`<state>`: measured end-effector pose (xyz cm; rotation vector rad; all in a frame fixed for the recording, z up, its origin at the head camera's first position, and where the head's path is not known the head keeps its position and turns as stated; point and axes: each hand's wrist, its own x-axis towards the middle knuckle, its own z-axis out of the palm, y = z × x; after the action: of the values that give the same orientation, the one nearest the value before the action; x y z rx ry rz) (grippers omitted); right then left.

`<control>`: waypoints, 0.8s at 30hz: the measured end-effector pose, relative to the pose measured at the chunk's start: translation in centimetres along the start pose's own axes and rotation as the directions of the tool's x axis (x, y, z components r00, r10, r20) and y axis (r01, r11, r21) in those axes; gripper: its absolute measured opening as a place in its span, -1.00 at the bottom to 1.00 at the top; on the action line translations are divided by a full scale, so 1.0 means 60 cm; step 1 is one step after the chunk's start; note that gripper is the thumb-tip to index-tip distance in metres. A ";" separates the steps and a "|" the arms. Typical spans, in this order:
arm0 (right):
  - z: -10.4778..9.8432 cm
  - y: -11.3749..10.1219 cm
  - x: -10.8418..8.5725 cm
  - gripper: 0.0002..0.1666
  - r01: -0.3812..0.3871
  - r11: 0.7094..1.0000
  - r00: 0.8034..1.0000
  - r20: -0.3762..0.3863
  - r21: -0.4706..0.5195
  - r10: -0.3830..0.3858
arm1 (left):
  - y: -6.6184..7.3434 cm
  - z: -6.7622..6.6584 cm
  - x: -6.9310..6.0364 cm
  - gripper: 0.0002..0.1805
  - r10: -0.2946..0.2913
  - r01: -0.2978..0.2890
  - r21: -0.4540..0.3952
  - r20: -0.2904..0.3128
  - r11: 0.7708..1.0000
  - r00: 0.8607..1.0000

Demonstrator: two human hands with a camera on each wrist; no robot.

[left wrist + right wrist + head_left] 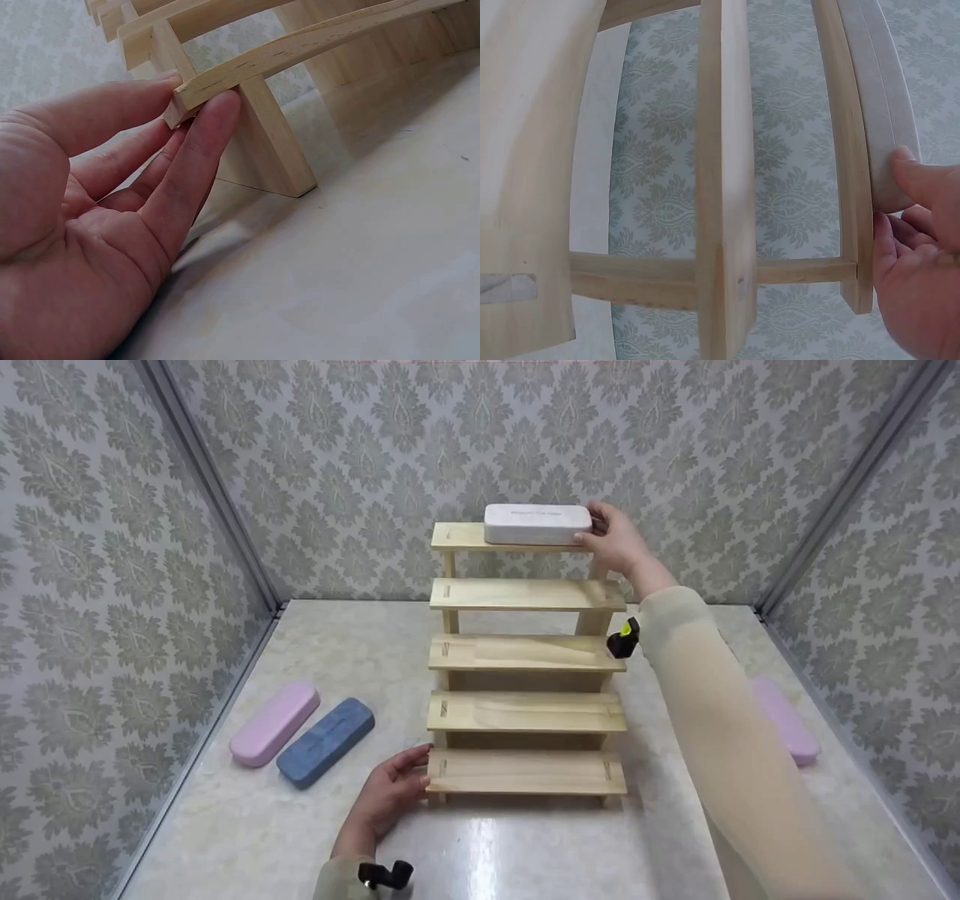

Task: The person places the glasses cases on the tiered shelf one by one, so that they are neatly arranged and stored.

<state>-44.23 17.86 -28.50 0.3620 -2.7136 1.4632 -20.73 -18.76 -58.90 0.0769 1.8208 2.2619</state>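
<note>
A white glasses case (pixel 537 525) lies lengthwise on the top step of a wooden tiered display stand (pixel 527 594). My right hand (pixel 616 540) holds the right end of that case, thumb on the front and fingers behind. In the right wrist view the thumb presses the case (pixel 885 97) just above the top board (pixel 847 150). At the lower left, my left hand (pixel 388 795) pinches the left end of the stand's bottom step. The left wrist view shows its fingers (pixel 199 142) gripping that board's corner (pixel 217 79) from both sides.
Left of the stand, a pink glasses case (pixel 275 724) and a blue glasses case (pixel 325 743) lie side by side on the marbled table (pixel 247 840). Another pink case (pixel 784 720) is on the right, partly behind my right sleeve (pixel 727 720). Patterned walls (pixel 360 472) enclose the table.
</note>
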 end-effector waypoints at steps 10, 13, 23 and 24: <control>-0.024 0.020 -0.027 -0.14 0.046 0.985 0.998 -0.056 0.166 -0.037 | 0.004 0.002 0.000 -0.26 0.000 0.000 -0.003 0.003 1.000 1.000; -0.031 0.031 -0.041 -0.19 0.083 0.974 0.994 -0.089 0.213 -0.065 | 0.004 0.002 0.001 -0.26 0.001 -0.001 -0.003 -0.001 1.000 1.000; -0.055 0.082 -0.105 -0.20 0.162 0.935 0.978 -0.179 0.316 -0.109 | 0.001 0.000 0.001 -0.25 0.020 -0.020 0.016 0.005 1.000 1.000; -0.058 0.087 -0.111 -0.20 0.168 0.934 0.976 -0.188 0.315 -0.113 | 0.000 0.000 0.001 -0.25 0.019 -0.019 0.020 0.004 1.000 1.000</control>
<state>-39.15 24.74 -31.83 0.4140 -2.2621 1.8147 -20.79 -18.77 -58.88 0.1021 1.8486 2.2550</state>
